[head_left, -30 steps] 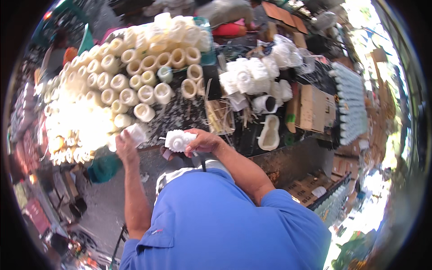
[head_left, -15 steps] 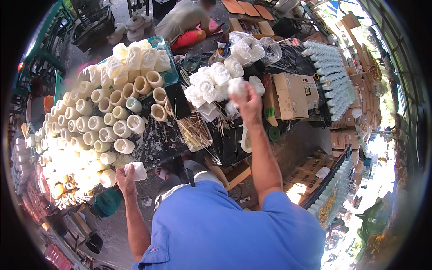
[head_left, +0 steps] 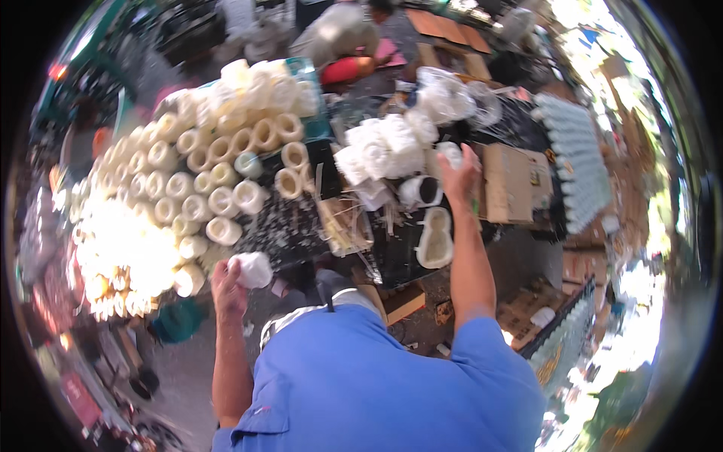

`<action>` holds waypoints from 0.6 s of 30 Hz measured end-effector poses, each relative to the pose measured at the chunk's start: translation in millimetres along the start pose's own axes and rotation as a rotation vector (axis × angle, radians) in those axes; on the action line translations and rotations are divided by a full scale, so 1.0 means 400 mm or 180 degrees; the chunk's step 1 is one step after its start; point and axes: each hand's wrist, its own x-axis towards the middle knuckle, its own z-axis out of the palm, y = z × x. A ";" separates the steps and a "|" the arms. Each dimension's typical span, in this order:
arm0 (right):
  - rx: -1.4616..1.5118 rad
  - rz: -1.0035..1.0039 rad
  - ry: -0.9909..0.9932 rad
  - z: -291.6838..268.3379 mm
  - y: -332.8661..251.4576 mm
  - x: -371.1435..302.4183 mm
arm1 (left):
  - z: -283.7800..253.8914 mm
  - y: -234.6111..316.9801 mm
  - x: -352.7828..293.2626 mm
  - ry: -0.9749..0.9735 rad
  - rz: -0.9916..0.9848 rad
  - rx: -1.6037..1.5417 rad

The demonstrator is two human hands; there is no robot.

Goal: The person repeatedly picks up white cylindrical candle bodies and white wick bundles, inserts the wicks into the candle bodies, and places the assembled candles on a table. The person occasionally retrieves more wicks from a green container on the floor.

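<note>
My left hand [head_left: 228,288] is closed around a white, lumpy, wax-looking piece [head_left: 254,270] just off the table's near edge. Over the table at the right, my right hand [head_left: 461,179] grips a smaller-looking white wax-looking piece [head_left: 449,154], partly covered by the fingers. To its left sits a heap of white moulded pieces [head_left: 376,147] with raised patterns. Below the heap lies a white cup-like piece with a dark opening [head_left: 422,191]. A pale, shallow, bulb-shaped tray [head_left: 434,239] lies beside my right forearm.
Many cream hollow cylinders [head_left: 179,186] fill the table's left side. A tray of thin sticks [head_left: 346,226] stands mid-table. Cardboard boxes [head_left: 506,183] and rows of pale glass-like cups [head_left: 576,158] are at the right. A person [head_left: 339,38] crouches beyond the table.
My right hand has moved right, away from the white heap, still holding a white piece. My left hand keeps its piece. The whole view has shifted, and the bulb-shaped tray shows more fully.
</note>
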 end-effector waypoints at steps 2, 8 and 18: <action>0.1243 0.0324 -0.0437 -0.019 -0.150 -0.093 | 0.016 0.016 -0.016 -0.0210 -0.0090 -0.0384; 0.4722 0.1320 -0.5268 0.046 -0.666 -0.538 | 0.033 0.033 -0.071 -0.0497 -0.0276 -0.1592; 0.2993 -0.0886 -0.7519 0.206 -1.145 -0.886 | -0.357 0.019 -0.346 0.0951 0.0707 -0.1289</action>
